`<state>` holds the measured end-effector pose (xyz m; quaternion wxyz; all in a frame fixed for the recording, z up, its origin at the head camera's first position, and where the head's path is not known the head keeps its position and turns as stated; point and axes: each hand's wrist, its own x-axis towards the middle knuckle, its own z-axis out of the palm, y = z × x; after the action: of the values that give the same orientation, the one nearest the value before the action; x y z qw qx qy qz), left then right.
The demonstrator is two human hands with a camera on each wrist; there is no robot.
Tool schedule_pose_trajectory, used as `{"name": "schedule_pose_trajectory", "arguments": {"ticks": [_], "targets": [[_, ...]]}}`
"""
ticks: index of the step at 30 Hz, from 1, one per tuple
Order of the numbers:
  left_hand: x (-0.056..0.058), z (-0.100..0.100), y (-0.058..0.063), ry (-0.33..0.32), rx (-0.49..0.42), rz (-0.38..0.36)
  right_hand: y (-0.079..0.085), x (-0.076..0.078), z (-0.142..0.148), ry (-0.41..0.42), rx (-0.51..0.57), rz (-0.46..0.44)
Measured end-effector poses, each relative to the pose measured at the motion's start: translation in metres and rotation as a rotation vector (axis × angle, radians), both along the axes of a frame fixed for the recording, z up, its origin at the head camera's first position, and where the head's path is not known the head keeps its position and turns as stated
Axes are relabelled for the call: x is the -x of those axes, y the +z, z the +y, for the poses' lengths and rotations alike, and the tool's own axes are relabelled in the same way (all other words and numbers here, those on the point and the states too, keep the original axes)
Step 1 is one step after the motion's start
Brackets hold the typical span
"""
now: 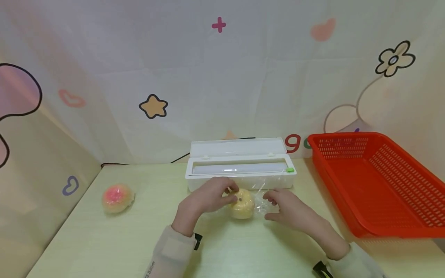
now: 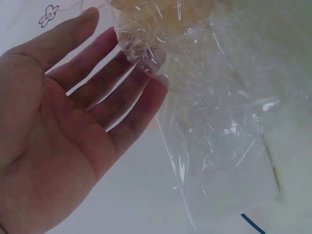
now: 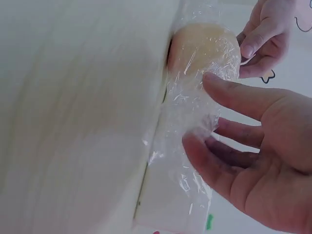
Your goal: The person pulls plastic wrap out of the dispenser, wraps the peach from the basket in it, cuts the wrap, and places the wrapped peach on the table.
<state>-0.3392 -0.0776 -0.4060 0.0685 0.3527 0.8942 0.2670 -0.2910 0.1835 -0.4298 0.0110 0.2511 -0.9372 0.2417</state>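
Note:
A round, pale yellow fruit (image 1: 242, 204) with a small dark spot on top sits on the table, covered in clear plastic film (image 3: 187, 112). My left hand (image 1: 213, 195) is at its left side, the fingertips against the film at the fruit; in the left wrist view the fingers (image 2: 109, 80) are extended. On the other side, my right hand (image 1: 290, 210) is beside the loose film, thumb and fingers spread apart and loosely bent. Its fingertips are at the film in the right wrist view. Just behind stands a white cling film dispenser (image 1: 240, 182), lid raised, roll inside.
A pink and yellow peach-like fruit (image 1: 118, 198), shiny as if wrapped, lies at the left of the table (image 1: 149, 231). At the right stands a red plastic basket (image 1: 342, 200). A patterned curtain (image 1: 222, 77) hangs behind the table.

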Motion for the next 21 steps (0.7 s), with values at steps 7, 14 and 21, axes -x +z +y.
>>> {"name": "schedule_pose_trajectory", "arguments": {"ticks": [7, 14, 21], "targets": [[-0.004, 0.005, 0.001, 0.026, 0.023, 0.056, -0.008, 0.009, 0.007, -0.016, 0.143, -0.17], [-0.007, 0.012, -0.001, 0.051, 0.055, 0.166, -0.012, 0.013, 0.012, -0.055, 0.273, -0.3], [-0.005, 0.016, 0.005, 0.031, 0.112, 0.231, -0.004, 0.013, 0.02, -0.286, 0.297, -0.21]]}}
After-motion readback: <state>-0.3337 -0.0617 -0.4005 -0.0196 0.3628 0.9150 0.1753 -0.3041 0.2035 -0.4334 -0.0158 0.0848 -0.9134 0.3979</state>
